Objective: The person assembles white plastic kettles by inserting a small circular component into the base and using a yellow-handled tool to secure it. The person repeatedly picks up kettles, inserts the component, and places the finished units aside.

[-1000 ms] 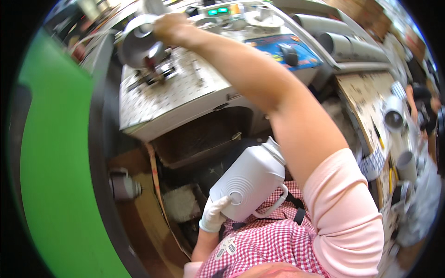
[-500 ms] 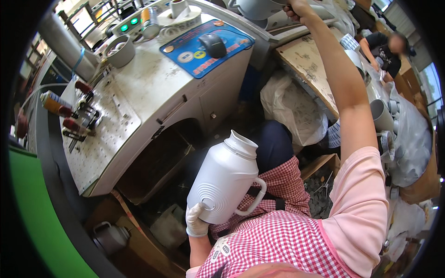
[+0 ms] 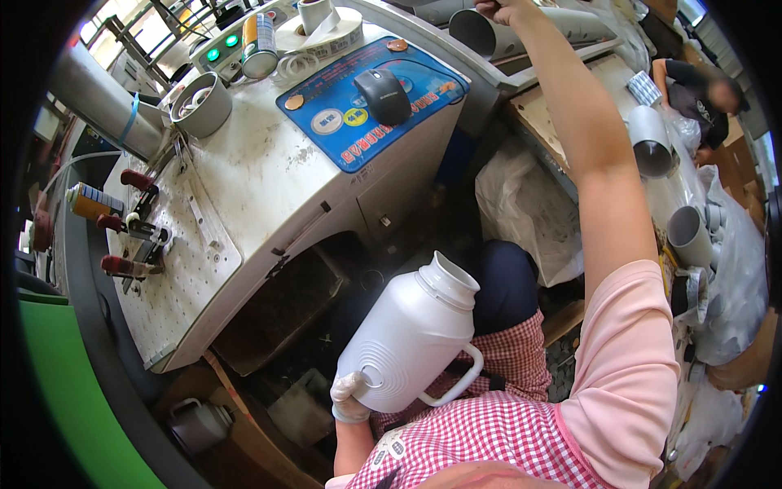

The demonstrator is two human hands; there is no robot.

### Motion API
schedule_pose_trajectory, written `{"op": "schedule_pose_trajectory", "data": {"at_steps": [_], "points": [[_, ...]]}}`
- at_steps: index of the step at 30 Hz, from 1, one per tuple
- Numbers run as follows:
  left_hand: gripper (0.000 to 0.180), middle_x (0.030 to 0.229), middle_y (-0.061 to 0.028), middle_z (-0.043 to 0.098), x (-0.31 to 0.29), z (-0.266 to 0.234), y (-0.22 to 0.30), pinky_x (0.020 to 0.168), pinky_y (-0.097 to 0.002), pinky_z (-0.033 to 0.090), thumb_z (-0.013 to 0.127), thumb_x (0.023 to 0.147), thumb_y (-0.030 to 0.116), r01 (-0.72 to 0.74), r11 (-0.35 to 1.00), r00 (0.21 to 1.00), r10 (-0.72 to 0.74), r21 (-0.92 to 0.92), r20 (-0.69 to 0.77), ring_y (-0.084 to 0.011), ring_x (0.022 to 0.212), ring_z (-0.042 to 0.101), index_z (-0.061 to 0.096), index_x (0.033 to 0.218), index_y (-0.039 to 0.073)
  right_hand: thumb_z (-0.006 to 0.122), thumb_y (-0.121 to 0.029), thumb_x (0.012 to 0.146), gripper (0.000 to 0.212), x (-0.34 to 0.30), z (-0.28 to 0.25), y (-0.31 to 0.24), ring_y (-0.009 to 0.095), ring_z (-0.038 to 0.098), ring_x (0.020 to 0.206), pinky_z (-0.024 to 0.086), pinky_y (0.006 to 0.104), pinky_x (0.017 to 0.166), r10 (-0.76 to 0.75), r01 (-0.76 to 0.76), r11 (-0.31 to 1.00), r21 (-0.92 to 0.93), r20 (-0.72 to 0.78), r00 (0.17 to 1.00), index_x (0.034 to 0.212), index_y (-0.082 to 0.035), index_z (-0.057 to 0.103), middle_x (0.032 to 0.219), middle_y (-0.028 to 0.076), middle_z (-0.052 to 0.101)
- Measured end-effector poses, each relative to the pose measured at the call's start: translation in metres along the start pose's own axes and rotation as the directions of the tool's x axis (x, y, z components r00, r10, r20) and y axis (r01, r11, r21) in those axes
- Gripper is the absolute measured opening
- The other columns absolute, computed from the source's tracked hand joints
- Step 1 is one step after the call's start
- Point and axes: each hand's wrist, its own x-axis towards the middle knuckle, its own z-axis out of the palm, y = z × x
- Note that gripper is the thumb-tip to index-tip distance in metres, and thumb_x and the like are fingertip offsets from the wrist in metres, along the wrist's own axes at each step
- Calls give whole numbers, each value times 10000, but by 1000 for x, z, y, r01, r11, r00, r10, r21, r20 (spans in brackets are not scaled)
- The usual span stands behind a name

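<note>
A white plastic jug body (image 3: 411,334) with a side handle and an open, lipped neck leans over my lap, its neck tilted up and to the right. My left hand (image 3: 349,397), in a white glove, grips it by the bottom end, next to a small round hole ringed by ridges. Stretched far up and to the right, my bare right hand (image 3: 498,11) is cut by the top edge of the view. Its visible fingers are curled; whatever they hold is out of sight. Just beside that hand lies a grey cylinder (image 3: 529,31).
A worktable (image 3: 269,147) at left bears a blue mat (image 3: 346,134), a black mouse (image 3: 383,96), a tape roll (image 3: 201,104) and red-handled clamps (image 3: 130,267). A plastic bag (image 3: 529,212) hangs beyond my knees. Another person (image 3: 705,106) sits far right among grey cylinders.
My right hand has moved up and left to the view's edge, and the light grey handled vessel it held is no longer visible. The white jug stays in my left hand, shifted slightly right and down.
</note>
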Motion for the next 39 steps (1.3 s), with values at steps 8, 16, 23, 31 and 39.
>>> {"op": "schedule_pose_trajectory", "data": {"at_steps": [8, 16, 23, 31, 39], "points": [[769, 1389, -254, 608, 25, -10, 0, 1095, -493, 493, 697, 785, 156, 21, 999, 998, -22, -29, -56, -383, 1239, 635, 445, 1456, -122, 497, -211, 1060, 240, 59, -11, -2, 116, 448, 434, 271, 277, 334, -85, 64, 988, -143, -144, 986, 874, -95, 594, 663, 43, 544], [740, 1406, -251, 594, 46, -20, 4, 1106, -489, 481, 672, 798, 113, 120, 988, 993, -121, -98, 0, -372, 1267, 617, 438, 1461, -117, 476, -161, 1006, 257, 61, -21, -17, 203, 569, 461, 374, 357, 352, -417, 143, 819, -556, -404, 814, 965, -3, 674, 663, 126, 631], [745, 1392, -220, 610, 77, -4, -2, 1097, -456, 480, 690, 797, 127, 149, 989, 988, -150, 12, 25, -331, 1265, 619, 454, 1470, -88, 308, -309, 1049, 521, 74, 24, 34, 407, 696, 1067, 508, 516, 974, -734, -125, 186, -975, -222, 641, 1209, 18, 680, 1097, 267, 726], [806, 1399, -195, 609, 92, 14, 3, 1119, -429, 439, 722, 774, 192, 265, 953, 964, -265, 149, -19, -299, 1283, 599, 451, 1482, -80, 355, -344, 1055, 551, 157, 17, 81, 420, 631, 1242, 494, 525, 1045, -688, -148, 90, -985, -169, 706, 1208, 61, 696, 1269, 312, 664], [865, 1404, -185, 603, 100, 33, 7, 1109, -416, 441, 749, 738, 222, 233, 955, 972, -228, 185, -48, -289, 1292, 586, 443, 1489, -78, 648, -300, 938, 467, 128, 55, 79, 414, 698, 1116, 576, 532, 894, -281, 22, -502, -865, 187, 941, 1214, 75, 691, 1151, 346, 688]]}}
